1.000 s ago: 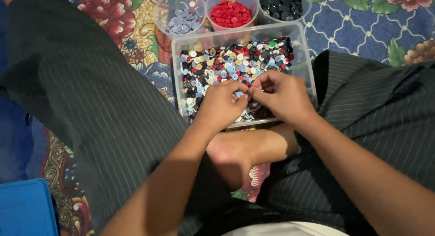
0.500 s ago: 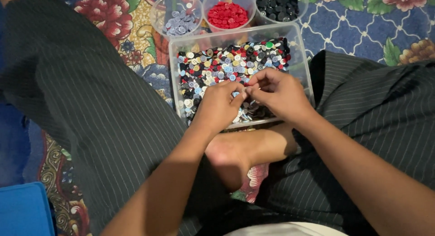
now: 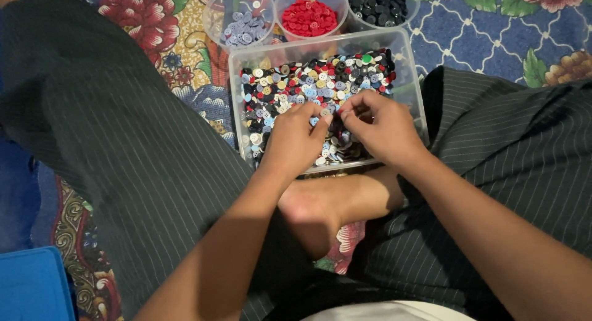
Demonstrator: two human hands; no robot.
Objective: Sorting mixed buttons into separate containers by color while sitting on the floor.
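Observation:
A clear rectangular tub (image 3: pixel 237 74) full of mixed coloured buttons (image 3: pixel 308 80) sits on the floor between my crossed legs. My left hand (image 3: pixel 296 139) rests in the buttons with its fingers curled, the fingertips pinching among them. Close beside it, my right hand (image 3: pixel 379 127) also pinches at the buttons with thumb and forefinger. The two sets of fingertips almost touch near the tub's middle. What each pinch holds is too small to tell.
Behind the tub stand three round clear cups: one with pale blue buttons (image 3: pixel 242 28), one with red buttons (image 3: pixel 309 17), one with black buttons (image 3: pixel 377 3). A flowered rug (image 3: pixel 493 31) lies underneath. A blue box corner (image 3: pixel 28 290) shows at lower left.
The view has shifted slightly. Both hands stay in the tub, with fingers working small movements among the buttons.

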